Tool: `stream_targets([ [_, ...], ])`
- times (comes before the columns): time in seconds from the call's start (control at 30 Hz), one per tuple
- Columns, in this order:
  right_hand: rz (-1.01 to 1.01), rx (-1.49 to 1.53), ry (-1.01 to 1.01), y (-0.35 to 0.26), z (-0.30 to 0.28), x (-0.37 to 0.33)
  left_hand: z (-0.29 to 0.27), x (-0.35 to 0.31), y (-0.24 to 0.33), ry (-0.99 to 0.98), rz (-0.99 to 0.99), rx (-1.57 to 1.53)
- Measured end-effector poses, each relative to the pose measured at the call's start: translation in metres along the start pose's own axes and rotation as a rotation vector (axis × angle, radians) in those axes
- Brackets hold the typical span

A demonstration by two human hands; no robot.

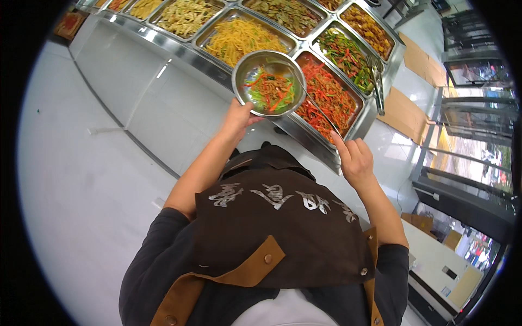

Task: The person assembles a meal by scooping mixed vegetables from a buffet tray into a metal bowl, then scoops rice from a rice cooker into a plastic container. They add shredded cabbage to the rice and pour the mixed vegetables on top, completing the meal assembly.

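My left hand point(237, 120) grips the rim of a round stainless steel bowl point(244, 96), thumb over the edge and fingers beneath. Inside the bowl lies a small heap of shredded meat with red and green pepper strips point(272, 91). With my right hand point(355, 158) I hold a long, thin-handled metal ladle point(325, 115), index finger stretched along the handle. Its far end reaches over the bowl's right rim; the ladle's head is hard to make out there. Below the handle sits a steel tray of red pepper strips with shredded meat point(326, 98).
A steel serving counter point(321, 142) carries several food trays, among them yellow shreds point(242, 41) and green vegetables with red pepper point(345, 54). Metal tongs point(377, 84) rest at the right edge. Flattened cardboard point(402, 113) lies on the floor beyond, near glass doors point(473, 130).
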State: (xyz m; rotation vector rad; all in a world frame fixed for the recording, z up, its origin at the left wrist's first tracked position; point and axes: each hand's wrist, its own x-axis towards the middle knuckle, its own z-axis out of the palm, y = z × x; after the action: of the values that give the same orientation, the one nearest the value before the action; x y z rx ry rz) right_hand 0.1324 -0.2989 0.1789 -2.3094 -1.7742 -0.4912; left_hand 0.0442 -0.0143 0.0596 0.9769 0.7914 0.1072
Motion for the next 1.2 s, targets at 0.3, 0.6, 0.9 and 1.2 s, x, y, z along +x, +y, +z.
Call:
stream_targets([
  [0.3,0.998,1.081,0.027,0.008,0.041,-0.007,-0.008,0.001,-0.003,0.067,-0.011,-0.064],
  [0.6,1.238,1.754,0.165,0.013,0.071,0.013,-0.064,0.023,0.019,0.235,0.003,-0.264],
  [0.9,1.386,1.464,0.414,0.004,0.082,0.043,-0.180,0.116,0.090,0.389,0.212,-0.261],
  [1.2,1.583,1.259,0.533,-0.024,0.091,0.047,-0.200,0.172,0.122,0.392,0.053,-0.264],
])
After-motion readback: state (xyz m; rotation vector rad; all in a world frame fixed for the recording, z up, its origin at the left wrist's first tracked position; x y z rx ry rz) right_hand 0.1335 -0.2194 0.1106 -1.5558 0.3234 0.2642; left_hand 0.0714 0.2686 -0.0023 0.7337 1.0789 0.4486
